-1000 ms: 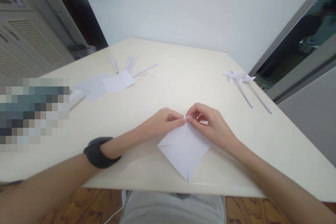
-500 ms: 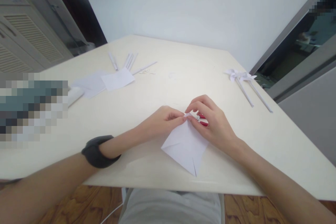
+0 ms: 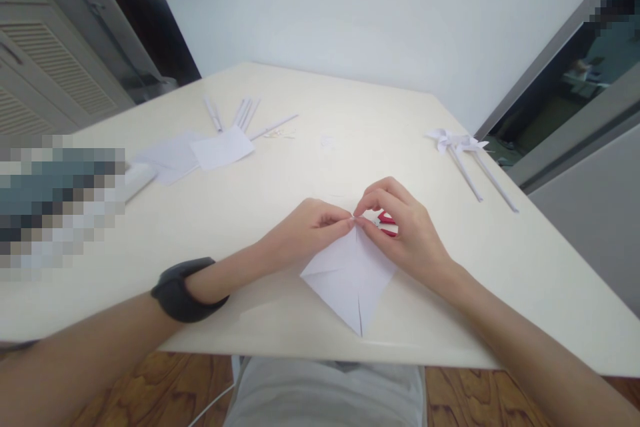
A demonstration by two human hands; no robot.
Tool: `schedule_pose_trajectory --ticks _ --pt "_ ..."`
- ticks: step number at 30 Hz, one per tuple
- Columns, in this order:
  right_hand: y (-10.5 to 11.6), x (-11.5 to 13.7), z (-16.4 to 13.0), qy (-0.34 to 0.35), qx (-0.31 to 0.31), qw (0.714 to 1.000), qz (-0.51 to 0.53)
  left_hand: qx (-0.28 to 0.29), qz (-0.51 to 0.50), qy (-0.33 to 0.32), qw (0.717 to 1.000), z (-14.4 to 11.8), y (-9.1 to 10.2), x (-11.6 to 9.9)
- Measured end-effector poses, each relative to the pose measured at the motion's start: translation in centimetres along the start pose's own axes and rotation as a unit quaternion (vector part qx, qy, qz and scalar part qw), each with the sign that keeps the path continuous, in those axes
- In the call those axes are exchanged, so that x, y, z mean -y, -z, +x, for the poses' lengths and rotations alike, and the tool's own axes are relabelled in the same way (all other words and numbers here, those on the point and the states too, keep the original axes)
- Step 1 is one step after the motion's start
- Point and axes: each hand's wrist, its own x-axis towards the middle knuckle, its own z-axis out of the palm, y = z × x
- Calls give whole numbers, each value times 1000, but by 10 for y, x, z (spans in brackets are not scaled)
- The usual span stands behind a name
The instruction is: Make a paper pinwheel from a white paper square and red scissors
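Note:
A square sheet of white paper point(image 3: 345, 280) lies turned like a diamond near the table's front edge, with slits running in from its corners. My left hand point(image 3: 315, 227) pinches its far corner between thumb and fingers. At the same corner my right hand point(image 3: 400, 220) grips the paper with thumb and forefinger, its other fingers curled above. The two sets of fingertips meet and cover the tip of the corner. Partly hidden behind my right hand is a red-handled tool point(image 3: 388, 217), whose kind I cannot make out.
Two paper pinwheels point(image 3: 460, 142) on rolled sticks lie at the right. Toward the back left are several rolled paper sticks point(image 3: 243, 113), a loose white sheet point(image 3: 223, 148) and thin scraps point(image 3: 280, 134). A blurred-out object point(image 3: 55, 193) sits at the left edge of the table point(image 3: 350, 100).
The sheet has turned slightly, its near corner swinging to the left. Both hands stay pinched at the far corner, with the fingertips a little closer together.

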Motion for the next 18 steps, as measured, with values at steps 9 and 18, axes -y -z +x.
schedule_pose_trajectory --ticks 9,18 --pt "0 3 2 -32 -14 998 50 -6 -17 -4 1000 -2 -1 -3" --pt "1 4 3 -34 -11 996 77 -12 -20 -10 1000 -2 -1 -2"
